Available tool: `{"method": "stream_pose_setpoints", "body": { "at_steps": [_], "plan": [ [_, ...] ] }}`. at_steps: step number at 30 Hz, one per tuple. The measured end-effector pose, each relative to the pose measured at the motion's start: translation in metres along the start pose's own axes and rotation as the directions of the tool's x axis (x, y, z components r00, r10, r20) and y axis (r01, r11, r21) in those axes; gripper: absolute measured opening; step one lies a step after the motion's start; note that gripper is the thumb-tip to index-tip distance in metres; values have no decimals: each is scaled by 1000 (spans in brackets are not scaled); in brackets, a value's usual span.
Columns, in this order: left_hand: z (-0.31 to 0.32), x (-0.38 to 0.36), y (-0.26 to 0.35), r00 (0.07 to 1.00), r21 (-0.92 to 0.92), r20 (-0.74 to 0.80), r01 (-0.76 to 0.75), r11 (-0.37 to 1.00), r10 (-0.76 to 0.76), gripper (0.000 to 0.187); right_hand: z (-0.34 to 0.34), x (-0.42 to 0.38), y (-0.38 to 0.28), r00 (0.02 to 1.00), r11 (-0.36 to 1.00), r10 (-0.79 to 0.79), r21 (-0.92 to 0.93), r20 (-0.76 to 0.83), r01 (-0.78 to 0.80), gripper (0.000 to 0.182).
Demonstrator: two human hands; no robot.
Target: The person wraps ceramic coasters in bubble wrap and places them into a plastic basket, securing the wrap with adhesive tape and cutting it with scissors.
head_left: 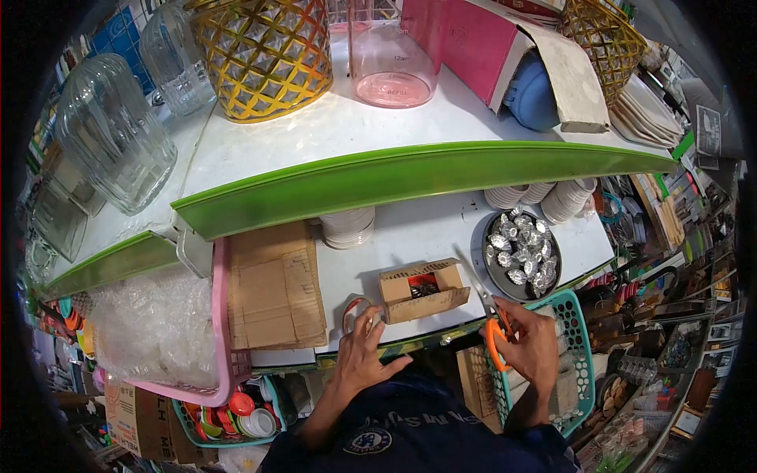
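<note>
My right hand (530, 347) grips a pair of scissors (494, 344) by the orange handles, the blades pointing up and away over the shelf. At the shelf's front edge my left hand (363, 351) is open, thumb stretched out to the side. Its fingertips are right at a roll of tape (348, 314), partly hidden behind them. Between the hands sits a small open cardboard box (430, 306), flaps up, with dark and red contents. Beyond the scissors lies a round dark tray (490, 270) bearing several shiny silver foil-like pieces.
A green-edged upper shelf (426, 175) overhangs the work surface, holding glass jars (118, 142) and a gold basket (264, 67). Flattened cardboard (272, 292) and a pink basket (225, 347) of clear plastic are at left. A teal basket (582, 355) stands by my right hand.
</note>
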State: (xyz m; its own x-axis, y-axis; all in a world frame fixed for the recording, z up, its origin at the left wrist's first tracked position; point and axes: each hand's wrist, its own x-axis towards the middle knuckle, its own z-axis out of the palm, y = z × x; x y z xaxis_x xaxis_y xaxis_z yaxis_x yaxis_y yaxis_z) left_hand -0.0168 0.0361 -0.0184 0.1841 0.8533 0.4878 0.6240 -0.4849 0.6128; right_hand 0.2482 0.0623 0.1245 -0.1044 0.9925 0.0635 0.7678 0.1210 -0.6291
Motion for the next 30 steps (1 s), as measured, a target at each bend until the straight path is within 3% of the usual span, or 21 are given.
{"method": "stream_pose_setpoints", "body": {
  "at_steps": [1,6,8,10,17,23,28,30],
  "plan": [
    [6,-2,-6,996,26,-28,-82,996,83,100,2,-1,3,995,995,102,7,-9,-102,51],
    [13,-10,-21,998,89,56,-24,996,19,101,25,-9,31,977,978,204,-26,-65,-206,50],
    [11,-11,-23,996,137,89,-12,991,0,100,32,-9,37,976,975,212,-50,-58,-215,50],
    [8,-11,-22,971,216,200,84,973,-128,99,38,-8,43,979,977,200,-65,-27,-202,51],
    [1,-5,-15,963,273,227,82,959,-147,101,62,10,50,990,972,139,-189,-8,-138,46],
    [-3,3,-12,970,17,154,189,982,-189,116,79,27,59,994,970,103,-218,-24,-106,45],
    [9,8,-10,986,-193,-165,-27,981,-6,118,89,36,65,997,974,23,-222,-79,-40,46],
    [10,12,-3,984,-232,-174,-16,973,-26,118,89,36,59,993,983,74,-161,-89,-88,45]
  ]
}}
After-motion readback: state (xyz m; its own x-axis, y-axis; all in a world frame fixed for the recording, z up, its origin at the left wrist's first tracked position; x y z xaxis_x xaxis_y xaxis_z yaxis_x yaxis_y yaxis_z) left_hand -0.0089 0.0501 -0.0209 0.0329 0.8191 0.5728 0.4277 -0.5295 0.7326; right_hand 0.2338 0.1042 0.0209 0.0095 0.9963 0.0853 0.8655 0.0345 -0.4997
